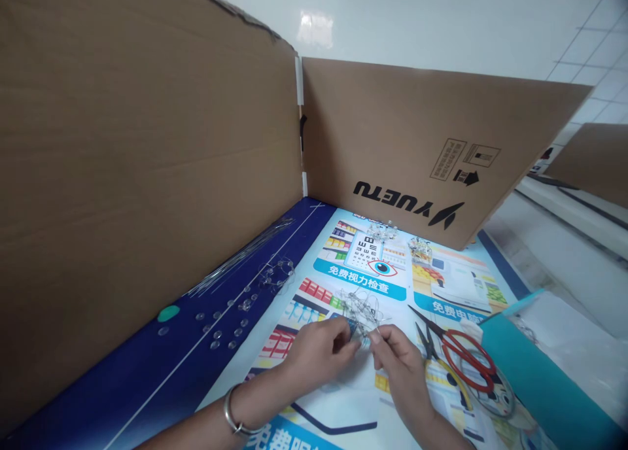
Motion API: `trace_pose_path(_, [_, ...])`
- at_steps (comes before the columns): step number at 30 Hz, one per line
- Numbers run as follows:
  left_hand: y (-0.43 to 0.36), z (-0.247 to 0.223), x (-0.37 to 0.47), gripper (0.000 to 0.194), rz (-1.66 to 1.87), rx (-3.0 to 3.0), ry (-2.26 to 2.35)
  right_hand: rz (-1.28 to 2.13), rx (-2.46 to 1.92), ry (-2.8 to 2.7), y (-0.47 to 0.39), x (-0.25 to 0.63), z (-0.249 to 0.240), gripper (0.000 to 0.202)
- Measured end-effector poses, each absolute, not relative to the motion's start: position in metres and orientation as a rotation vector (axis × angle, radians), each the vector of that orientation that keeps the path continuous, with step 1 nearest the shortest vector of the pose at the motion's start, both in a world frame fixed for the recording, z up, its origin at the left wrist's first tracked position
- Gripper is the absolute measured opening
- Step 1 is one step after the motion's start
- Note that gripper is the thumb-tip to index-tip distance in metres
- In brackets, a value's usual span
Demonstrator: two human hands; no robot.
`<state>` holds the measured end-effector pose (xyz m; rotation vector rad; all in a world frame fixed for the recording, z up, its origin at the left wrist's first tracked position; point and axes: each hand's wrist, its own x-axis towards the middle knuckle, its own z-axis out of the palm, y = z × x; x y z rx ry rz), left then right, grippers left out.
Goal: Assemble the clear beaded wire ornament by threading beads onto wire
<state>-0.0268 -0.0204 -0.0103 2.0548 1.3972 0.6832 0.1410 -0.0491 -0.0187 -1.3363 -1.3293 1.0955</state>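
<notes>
A tangled bundle of thin silvery wire (362, 306) lies on the printed sheet in the middle. My left hand (321, 348), with a metal bangle (229, 411) on its wrist, is at the bundle's lower left, fingers curled and pressed together. Just right of it, my right hand (398, 355) pinches at the bundle's lower edge, thumb against forefinger. The fingertips of both hands are close together. What exactly lies between them is too small to make out.
Red-handled scissors (468, 358) and yellow-handled pliers (449, 371) lie right of my right hand, beside a teal box (544, 365). Clear beads (216, 335), straight wires (235, 260) and a green piece (169, 313) are at left. Cardboard walls (392, 129) stand behind and left.
</notes>
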Motion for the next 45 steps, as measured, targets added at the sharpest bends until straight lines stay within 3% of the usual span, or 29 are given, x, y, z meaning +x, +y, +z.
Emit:
trace_pose_path(10, [-0.015,-0.019,-0.031,0.015,0.809,1.944,1.304,1.16,-1.275,-1.236,-0.047,0.14,-0.019,0.027])
trace_pose_path(22, [-0.012,-0.018,-0.031,0.025,0.81,1.353,0.94,1.157,-1.285,-1.324,-0.046,0.14,-0.017,0.025])
trace_pose_path(27, [-0.015,-0.009,-0.033,0.014,0.796,1.389,0.807,1.228,-1.247,-1.38,-0.045,0.14,-0.019,0.019])
trace_pose_path(33, [-0.015,-0.01,-0.032,0.019,0.82,1.427,0.829,1.179,-1.28,-1.341,-0.042,0.142,-0.021,0.02])
trace_pose_path(39, [-0.004,-0.019,-0.033,0.016,1.059,1.416,1.051,1.195,-1.271,-1.192,-0.038,0.149,-0.008,0.022])
trace_pose_path(45, [-0.002,-0.02,-0.031,0.034,1.125,1.657,1.092,1.327,-1.161,-1.088,-0.035,0.149,0.002,0.023])
